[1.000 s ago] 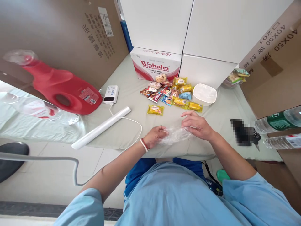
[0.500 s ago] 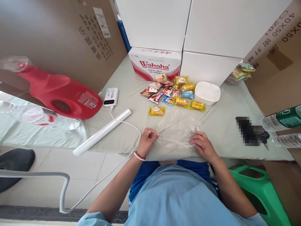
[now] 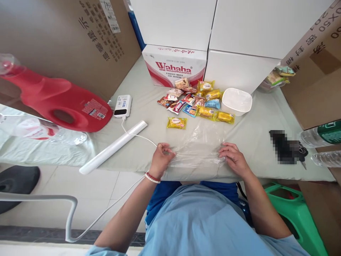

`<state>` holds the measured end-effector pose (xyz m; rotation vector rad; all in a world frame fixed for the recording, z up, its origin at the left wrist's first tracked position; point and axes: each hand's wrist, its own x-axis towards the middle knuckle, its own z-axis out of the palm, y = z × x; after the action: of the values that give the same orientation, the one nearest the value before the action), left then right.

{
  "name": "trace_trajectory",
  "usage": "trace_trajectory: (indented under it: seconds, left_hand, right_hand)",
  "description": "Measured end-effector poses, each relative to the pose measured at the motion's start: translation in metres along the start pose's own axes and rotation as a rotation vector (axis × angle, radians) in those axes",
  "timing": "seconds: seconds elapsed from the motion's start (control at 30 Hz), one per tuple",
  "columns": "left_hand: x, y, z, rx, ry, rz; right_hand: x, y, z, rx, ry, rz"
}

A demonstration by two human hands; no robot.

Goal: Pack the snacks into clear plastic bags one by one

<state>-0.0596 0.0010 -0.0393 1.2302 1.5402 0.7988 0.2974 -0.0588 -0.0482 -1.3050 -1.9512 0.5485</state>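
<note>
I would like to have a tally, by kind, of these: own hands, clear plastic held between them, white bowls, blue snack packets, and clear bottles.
Left hand and right hand: 2
Clear plastic: 1
White bowl: 1
Blue snack packets: 2
Clear bottles: 3
Total: 9

Below the table (image 3: 254, 142), at its left, we see floor tiles (image 3: 90, 188) (pale ones); at its right, a green stool (image 3: 310, 224).

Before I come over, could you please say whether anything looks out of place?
Yes: the cable crosses over the bar and droops off the table by the left hand, so it might snag; nothing looks spilled.
</note>
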Motion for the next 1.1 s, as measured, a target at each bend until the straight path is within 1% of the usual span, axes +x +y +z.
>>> trace_trajectory:
  seconds: [0.1,0.17,0.27,0.3,0.33,0.37,0.43,0.47,0.5,0.53,0.57,0.67,0.73,0.77,0.83,0.87,0.9,0.97,1.03,1.1]
  left_hand:
    - [-0.009,-0.005,-0.003,0.351,0.013,0.158]
    - [-0.010,0.001,0.002,0.520,0.061,0.266]
    - [0.000,0.018,0.019,0.676,0.179,0.367]
    - [0.006,0.025,0.027,0.721,0.203,0.407]
    - [0.012,0.030,0.034,0.762,0.201,0.455]
    - [0.018,0.034,0.042,0.796,0.153,0.522]
    - [0.029,0.037,0.054,0.834,-0.056,0.684]
    - [0.033,0.035,0.059,0.842,-0.167,0.744]
    - [0.036,0.032,0.061,0.849,-0.254,0.776]
    - [0.038,0.028,0.062,0.859,-0.299,0.775]
    - [0.039,0.024,0.062,0.873,-0.296,0.745]
    - [0.040,0.013,0.054,0.906,-0.168,0.620]
    - [0.040,0.008,0.047,0.917,-0.095,0.569]
    - [0.039,0.006,0.045,0.923,-0.070,0.554]
    - [0.038,0.004,0.043,0.933,-0.034,0.534]
    - [0.037,0.003,0.042,0.937,-0.021,0.527]
    - [0.037,0.002,0.043,0.939,-0.012,0.522]
    - [0.036,0.001,0.043,0.940,-0.005,0.520]
    - [0.037,0.001,0.042,0.944,-0.003,0.517]
    - [0.037,0.001,0.040,0.951,-0.012,0.515]
  right_hand:
    - [-0.006,0.003,-0.003,-0.009,-0.029,0.013]
    - [-0.009,0.004,-0.005,-0.011,-0.046,0.011]
    - [-0.011,0.004,-0.005,-0.009,-0.067,0.013]
    - [-0.010,0.004,-0.004,-0.006,-0.073,0.014]
    - [-0.010,0.003,-0.003,-0.004,-0.078,0.016]
    - [-0.009,0.003,-0.003,-0.003,-0.080,0.016]
    - [-0.008,0.003,-0.004,-0.009,-0.080,0.017]
    - [-0.008,0.003,-0.006,-0.017,-0.079,0.016]
    - [-0.009,0.004,-0.009,-0.027,-0.077,0.015]
    - [-0.011,0.005,-0.013,-0.037,-0.073,0.016]
    - [-0.014,0.007,-0.018,-0.045,-0.066,0.017]
    - [-0.026,0.011,-0.032,-0.060,-0.052,0.045]
    - [-0.033,0.011,-0.036,-0.062,-0.005,0.117]
    - [-0.036,0.011,-0.035,-0.061,0.054,0.184]
    - [-0.037,0.008,-0.030,-0.014,0.206,0.374]
    - [-0.036,0.006,-0.026,0.039,0.261,0.477]
    - [-0.034,0.004,-0.021,0.101,0.286,0.567]
    - [-0.027,-0.001,-0.011,0.205,0.246,0.677]
    - [-0.021,-0.007,-0.005,0.255,0.150,0.709]
    - [-0.019,-0.013,-0.005,0.306,0.048,0.718]
